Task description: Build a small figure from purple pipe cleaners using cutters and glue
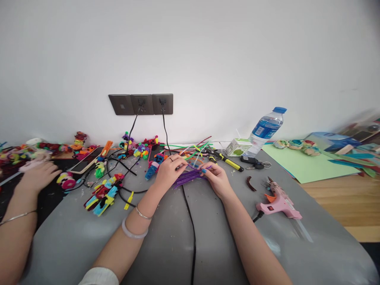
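Over the middle of the grey table, both my hands pinch a purple pipe cleaner held between them. My left hand (171, 171), with a ring and two bracelets on that arm, has its fingertips closed on one end. From the right, my right hand (217, 178), with blue nails, grips the other part between thumb and fingers. Just under my fingers lies a bundle of purple pipe cleaners (188, 179). Behind it are loose green, red and white pipe cleaners (197, 149), partly hidden by my hands. A small blue pipe-cleaner figure (154, 166) lies left of my left hand.
A pink glue gun (279, 204) lies at right, near keys (255, 162) and yellow-black pliers (230, 161). A water bottle (265, 130) and drink carton (238, 147) stand behind. Left are pipe-cleaner figures (102, 194), cables, a phone (86, 160) and another person's hand (38, 176).
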Demonstrator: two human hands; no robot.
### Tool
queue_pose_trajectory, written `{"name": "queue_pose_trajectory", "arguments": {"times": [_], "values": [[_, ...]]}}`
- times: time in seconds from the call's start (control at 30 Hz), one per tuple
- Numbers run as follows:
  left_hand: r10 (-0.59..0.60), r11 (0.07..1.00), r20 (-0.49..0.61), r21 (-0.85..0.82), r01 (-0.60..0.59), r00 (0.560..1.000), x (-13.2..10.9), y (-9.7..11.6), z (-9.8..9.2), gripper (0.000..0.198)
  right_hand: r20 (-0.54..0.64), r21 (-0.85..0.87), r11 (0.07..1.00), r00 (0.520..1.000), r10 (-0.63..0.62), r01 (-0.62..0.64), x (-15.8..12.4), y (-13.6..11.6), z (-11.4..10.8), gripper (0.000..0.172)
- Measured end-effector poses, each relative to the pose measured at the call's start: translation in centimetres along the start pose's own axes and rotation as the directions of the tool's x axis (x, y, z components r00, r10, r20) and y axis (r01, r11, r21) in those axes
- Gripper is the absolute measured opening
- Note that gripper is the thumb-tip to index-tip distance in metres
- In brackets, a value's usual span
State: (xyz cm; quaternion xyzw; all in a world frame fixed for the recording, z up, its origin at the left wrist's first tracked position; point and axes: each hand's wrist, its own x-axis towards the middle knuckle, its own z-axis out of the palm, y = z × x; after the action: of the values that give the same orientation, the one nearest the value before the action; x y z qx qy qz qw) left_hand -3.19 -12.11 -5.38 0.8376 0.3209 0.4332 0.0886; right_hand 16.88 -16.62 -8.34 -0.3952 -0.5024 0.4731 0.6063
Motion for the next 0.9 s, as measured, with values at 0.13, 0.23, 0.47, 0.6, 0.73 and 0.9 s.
{"name": "queue_pose_trajectory", "arguments": {"times": [0.13,0.23,0.47,0.6,0.73,0.9], "values": [[-0.002,1.000,0.000,0.001,0.002,1.000,0.00,-0.01,0.00,0.008,-0.003,0.014,1.000,1.000,0.001,-0.001,0.00,0.01,0.00,0.021],[-0.006,1.000,0.002,-0.004,0.006,1.000,-0.02,-0.02,0.00,0.008,0.003,0.020,1.000,1.000,0.002,-0.002,0.01,0.02,0.00,0.020],[-0.095,0.991,0.007,-0.098,0.096,0.995,0.07,0.19,0.01,0.011,-0.086,0.053,0.997,0.995,-0.046,0.050,0.05,-0.17,0.11,0.019],[-0.258,0.933,0.042,-0.250,0.260,0.965,0.36,0.43,-0.01,0.020,-0.149,0.071,0.991,0.983,-0.105,0.117,0.09,-0.40,0.22,0.018],[-0.480,0.700,0.170,-0.517,0.493,0.860,0.61,0.47,0.14,0.017,-0.144,0.067,0.985,0.978,-0.150,0.161,0.17,-0.19,0.14,0.016],[-0.574,0.388,0.320,-0.704,0.595,0.753,0.69,0.42,0.45,0.029,-0.132,0.048,0.987,0.980,-0.148,0.155,0.27,0.36,-0.10,0.018]]}}
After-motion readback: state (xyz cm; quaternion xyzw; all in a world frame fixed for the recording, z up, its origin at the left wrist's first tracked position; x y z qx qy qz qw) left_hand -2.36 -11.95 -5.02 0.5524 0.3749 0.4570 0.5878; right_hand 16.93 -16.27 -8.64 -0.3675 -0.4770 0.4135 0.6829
